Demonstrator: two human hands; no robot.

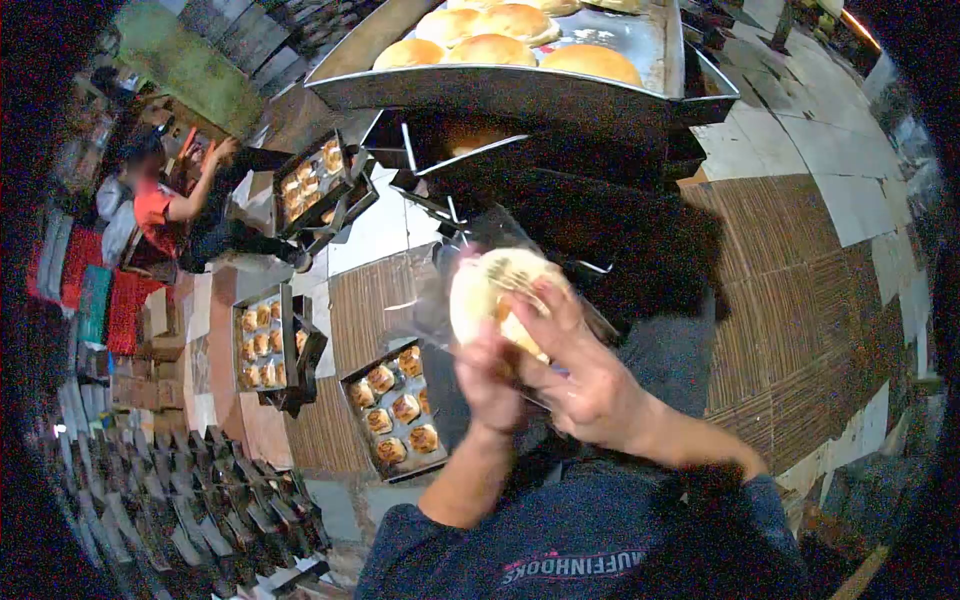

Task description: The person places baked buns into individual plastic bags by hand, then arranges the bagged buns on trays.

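Observation:
A round pale bun point(485, 290) is held up in front of my chest, with clear plastic wrapping point(425, 305) spread around it. My left hand point(490, 385) grips it from below and is blurred by motion. Over the bun's right side curl the fingers of my right hand point(580, 385), pressing bun and plastic. Part of the bun's lower edge is hidden behind my fingers. Just beyond my hands, a metal tray point(480, 88) carries several glossy golden buns point(490, 50).
Trays of browned buns stand on the floor to the left: a near tray point(395, 475), a stacked tray point(287, 350) and a farther tray point(345, 165). A person in an orange top point(155, 215) sits at far left. Many stacked dark pans point(190, 500) fill the lower left.

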